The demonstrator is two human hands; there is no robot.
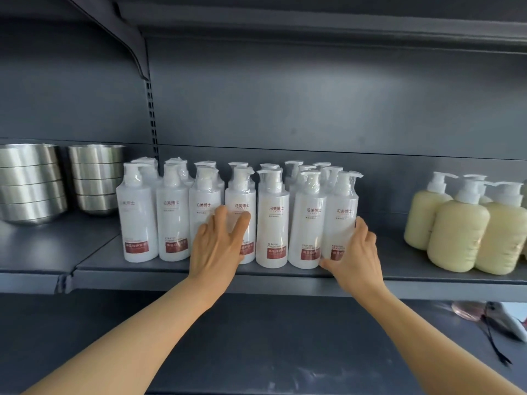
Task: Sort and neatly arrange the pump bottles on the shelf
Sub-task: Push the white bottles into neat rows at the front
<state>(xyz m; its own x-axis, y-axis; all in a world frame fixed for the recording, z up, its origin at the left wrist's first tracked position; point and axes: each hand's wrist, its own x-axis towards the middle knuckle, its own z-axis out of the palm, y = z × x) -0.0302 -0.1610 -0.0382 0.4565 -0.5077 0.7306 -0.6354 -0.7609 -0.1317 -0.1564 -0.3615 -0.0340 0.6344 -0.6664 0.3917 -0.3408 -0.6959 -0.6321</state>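
hands (216,246) on white pump bottles (272,220), shelf (171,269)

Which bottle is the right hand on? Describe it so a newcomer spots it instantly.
On the dark shelf, find the front row of white pump bottles. It is the rightmost white bottle, held by the right hand; bare shelf separates it from the cream bottles.

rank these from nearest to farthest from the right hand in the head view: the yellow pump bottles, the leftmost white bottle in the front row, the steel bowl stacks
1. Yellow pump bottles: to the right of the right hand, same shelf.
2. Leftmost white bottle: far end of the front row, to the hand's left.
3. Steel bowl stacks: on the neighbouring shelf section, farthest left.
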